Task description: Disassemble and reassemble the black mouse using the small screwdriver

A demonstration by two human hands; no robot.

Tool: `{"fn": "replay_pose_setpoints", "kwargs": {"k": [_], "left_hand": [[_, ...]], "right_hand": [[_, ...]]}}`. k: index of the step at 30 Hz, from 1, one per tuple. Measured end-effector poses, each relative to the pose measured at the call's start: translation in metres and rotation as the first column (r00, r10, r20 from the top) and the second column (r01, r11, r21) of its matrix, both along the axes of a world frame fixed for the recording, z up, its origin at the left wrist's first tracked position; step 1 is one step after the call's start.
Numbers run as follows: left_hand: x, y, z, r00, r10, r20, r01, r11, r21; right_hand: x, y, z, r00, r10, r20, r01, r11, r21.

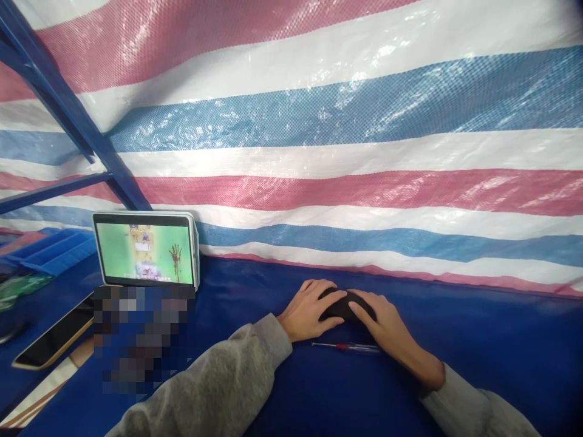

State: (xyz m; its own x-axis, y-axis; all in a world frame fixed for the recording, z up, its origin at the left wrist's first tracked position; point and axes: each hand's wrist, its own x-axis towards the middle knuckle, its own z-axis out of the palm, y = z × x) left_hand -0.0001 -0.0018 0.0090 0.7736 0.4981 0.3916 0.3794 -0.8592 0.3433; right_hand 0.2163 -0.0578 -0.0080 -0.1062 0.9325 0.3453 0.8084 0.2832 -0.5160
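On the blue table, a black, rounded computer mouse [342, 307] lies between my two hands. My left hand [310, 311] wraps its fingers and thumb round the left end. From the other side, my right hand [386, 321] is closed on the right end, thumb towards me and fingers along the far edge. Parts of the mouse are hidden under the fingers. Just in front of the hands lies a small screwdriver [350, 347] with a thin metal shaft and a red and clear handle. Neither hand touches it.
A propped-up device with a lit screen [143, 250] stands at the left, with a dark phone [54, 337] near it. Behind them are a blue compartment tray [61, 249] and a blue metal frame [68, 103]. A striped plastic sheet [346, 115] hangs along the table's back edge.
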Motion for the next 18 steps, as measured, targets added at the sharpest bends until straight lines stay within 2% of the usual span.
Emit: {"fn": "replay_pose_setpoints", "kwargs": {"k": [2, 4, 7, 8, 10, 12, 14, 18], "left_hand": [[0.0, 0.0, 0.0, 1.0, 0.007, -0.005, -0.007, 1.0, -0.021], [0.0, 0.001, 0.0, 1.0, 0.017, -0.001, -0.017, 0.999, -0.039], [0.0, 0.001, -0.001, 1.0, 0.025, 0.009, -0.024, 0.998, -0.054], [0.0, 0.001, 0.0, 1.0, 0.027, 0.011, -0.026, 0.998, -0.056], [0.0, 0.001, 0.0, 0.999, 0.032, 0.013, -0.031, 0.998, -0.058], [0.001, 0.0, 0.001, 0.999, 0.038, 0.014, -0.037, 0.997, -0.061], [0.001, -0.001, 0.002, 0.999, 0.044, 0.02, -0.043, 0.997, -0.071], [0.0, -0.001, 0.005, 0.997, 0.056, 0.044, -0.051, 0.994, -0.098]], "right_hand": [[0.0, 0.0, 0.0, 1.0, -0.013, 0.008, 0.013, 1.0, 0.017], [0.001, 0.0, 0.005, 0.998, -0.064, 0.012, 0.063, 0.992, 0.111], [0.005, -0.002, 0.026, 0.991, -0.134, 0.008, 0.127, 0.955, 0.269], [0.007, -0.003, 0.035, 0.995, -0.102, 0.022, 0.093, 0.962, 0.255], [0.009, -0.008, 0.052, 0.994, 0.051, 0.095, -0.055, 0.997, 0.045], [0.009, -0.014, 0.062, 0.956, 0.184, 0.23, -0.15, 0.976, -0.157], [0.006, -0.021, 0.063, 0.899, 0.257, 0.354, -0.179, 0.954, -0.239], [-0.001, -0.029, 0.053, 0.806, 0.317, 0.499, -0.19, 0.938, -0.289]]}}
